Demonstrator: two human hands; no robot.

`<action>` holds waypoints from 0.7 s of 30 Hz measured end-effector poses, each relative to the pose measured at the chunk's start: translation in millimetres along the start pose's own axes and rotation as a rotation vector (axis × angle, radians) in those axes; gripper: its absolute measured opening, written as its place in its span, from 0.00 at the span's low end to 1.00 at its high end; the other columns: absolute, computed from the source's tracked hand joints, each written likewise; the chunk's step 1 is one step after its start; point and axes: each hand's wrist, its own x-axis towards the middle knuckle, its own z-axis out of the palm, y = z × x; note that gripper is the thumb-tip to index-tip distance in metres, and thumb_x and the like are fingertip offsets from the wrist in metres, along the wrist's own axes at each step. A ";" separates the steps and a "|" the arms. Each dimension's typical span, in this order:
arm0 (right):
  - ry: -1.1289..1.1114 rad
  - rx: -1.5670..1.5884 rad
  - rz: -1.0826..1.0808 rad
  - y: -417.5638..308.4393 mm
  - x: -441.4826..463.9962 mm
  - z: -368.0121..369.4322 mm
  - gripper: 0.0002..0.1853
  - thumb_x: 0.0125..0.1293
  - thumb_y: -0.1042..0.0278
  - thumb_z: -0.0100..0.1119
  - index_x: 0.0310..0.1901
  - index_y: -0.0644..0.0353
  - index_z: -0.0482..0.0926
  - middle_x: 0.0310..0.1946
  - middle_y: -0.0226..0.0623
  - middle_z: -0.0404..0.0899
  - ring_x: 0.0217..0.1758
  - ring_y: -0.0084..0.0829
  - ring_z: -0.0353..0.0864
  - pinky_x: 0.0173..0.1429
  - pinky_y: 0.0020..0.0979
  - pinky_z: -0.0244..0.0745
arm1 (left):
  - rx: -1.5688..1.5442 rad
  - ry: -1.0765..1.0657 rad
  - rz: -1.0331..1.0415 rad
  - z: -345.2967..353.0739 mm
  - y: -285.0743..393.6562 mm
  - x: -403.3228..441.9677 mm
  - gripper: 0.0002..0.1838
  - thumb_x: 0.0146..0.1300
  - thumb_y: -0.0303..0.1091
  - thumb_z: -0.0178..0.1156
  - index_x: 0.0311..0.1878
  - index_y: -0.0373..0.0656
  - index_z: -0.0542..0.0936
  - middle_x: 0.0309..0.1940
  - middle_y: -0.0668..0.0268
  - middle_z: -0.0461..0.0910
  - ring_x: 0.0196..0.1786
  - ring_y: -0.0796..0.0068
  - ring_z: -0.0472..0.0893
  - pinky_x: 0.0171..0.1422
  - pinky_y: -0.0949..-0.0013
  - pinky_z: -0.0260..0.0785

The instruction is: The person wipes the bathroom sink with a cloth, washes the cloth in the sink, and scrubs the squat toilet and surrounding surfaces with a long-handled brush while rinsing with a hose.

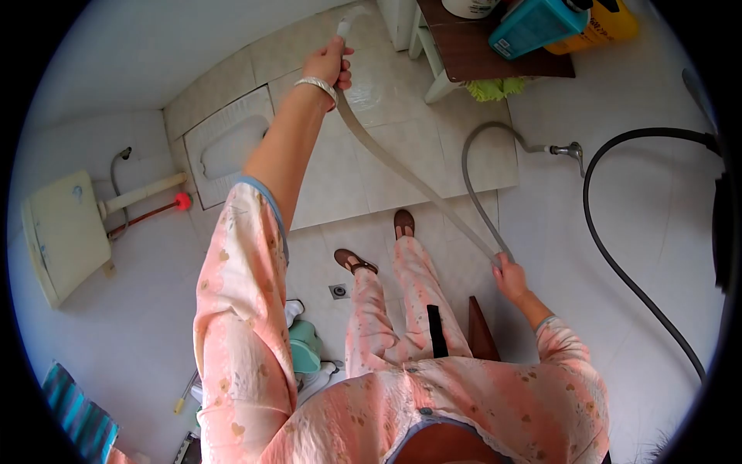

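Observation:
My left hand is stretched far forward, fingers wrapped round a grey hose close to its white end. What looks like clear water spreads from that end onto the tiles, which shine wet there. The hose sags back toward me to my right hand, which is closed round its middle length. From there it loops up to a metal wall tap. A bracelet circles my left wrist.
A squat toilet is set in the raised tiled step. Bottles stand on a brown stool at upper right. A cistern hangs on the left wall, a black hose at right. A green bucket sits near my legs.

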 end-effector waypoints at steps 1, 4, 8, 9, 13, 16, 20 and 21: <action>-0.001 0.000 0.002 2.1 0.5 -1.1 0.13 0.58 0.68 0.54 0.44 0.59 0.66 0.21 0.50 0.76 0.27 0.52 0.76 0.32 0.47 0.70 | -0.004 0.005 -0.015 -0.3 -8.2 1.2 0.20 0.67 0.48 0.47 0.42 0.36 0.71 0.19 0.71 0.63 0.16 0.83 0.59 0.18 0.78 0.54; -0.012 -0.104 0.050 6.0 5.5 -8.9 0.14 0.58 0.69 0.54 0.46 0.58 0.65 0.23 0.49 0.77 0.29 0.52 0.76 0.34 0.46 0.71 | -0.027 0.009 -0.040 -7.3 -33.2 2.8 0.20 0.67 0.48 0.47 0.42 0.37 0.71 0.19 0.71 0.63 0.16 0.83 0.60 0.18 0.77 0.54; -0.115 -0.322 0.099 19.9 21.8 -12.4 0.16 0.56 0.66 0.56 0.45 0.60 0.65 0.27 0.43 0.78 0.32 0.44 0.78 0.39 0.41 0.71 | -0.056 0.056 -0.090 -28.4 -72.9 -3.1 0.20 0.67 0.49 0.47 0.43 0.38 0.71 0.18 0.71 0.64 0.16 0.81 0.62 0.18 0.76 0.57; -0.122 -0.376 0.079 22.8 26.9 -13.8 0.16 0.56 0.66 0.56 0.44 0.61 0.65 0.27 0.42 0.78 0.32 0.43 0.79 0.39 0.39 0.71 | -0.064 0.085 -0.108 -36.6 -85.5 -4.9 0.21 0.67 0.50 0.46 0.43 0.38 0.71 0.18 0.71 0.64 0.16 0.80 0.62 0.18 0.76 0.57; -0.158 -0.471 0.086 22.6 51.9 -23.1 0.16 0.56 0.68 0.55 0.46 0.61 0.65 0.27 0.43 0.78 0.30 0.44 0.78 0.37 0.41 0.72 | -0.074 0.183 -0.192 -74.0 -134.2 -27.3 0.21 0.67 0.51 0.46 0.43 0.39 0.71 0.17 0.71 0.63 0.16 0.79 0.63 0.18 0.75 0.58; -0.139 -0.468 0.021 10.0 70.8 -32.7 0.17 0.57 0.68 0.55 0.46 0.61 0.65 0.27 0.44 0.78 0.30 0.45 0.78 0.37 0.42 0.72 | -0.157 0.314 -0.258 -108.5 -168.3 -47.9 0.21 0.67 0.51 0.46 0.44 0.39 0.70 0.17 0.71 0.62 0.16 0.80 0.62 0.18 0.75 0.57; -0.100 -0.457 -0.056 -23.0 101.7 -39.7 0.16 0.56 0.68 0.56 0.44 0.61 0.66 0.29 0.45 0.77 0.33 0.45 0.78 0.39 0.41 0.71 | -0.290 0.465 -0.274 -160.0 -205.2 -79.1 0.21 0.66 0.51 0.46 0.44 0.39 0.69 0.17 0.72 0.61 0.16 0.81 0.60 0.19 0.76 0.56; -0.120 -0.468 -0.042 -37.3 110.1 -43.1 0.16 0.56 0.67 0.57 0.43 0.61 0.66 0.31 0.46 0.77 0.36 0.44 0.78 0.42 0.41 0.70 | -0.301 0.483 -0.271 -175.0 -212.0 -88.3 0.21 0.66 0.51 0.46 0.44 0.39 0.69 0.17 0.72 0.61 0.16 0.81 0.60 0.19 0.76 0.56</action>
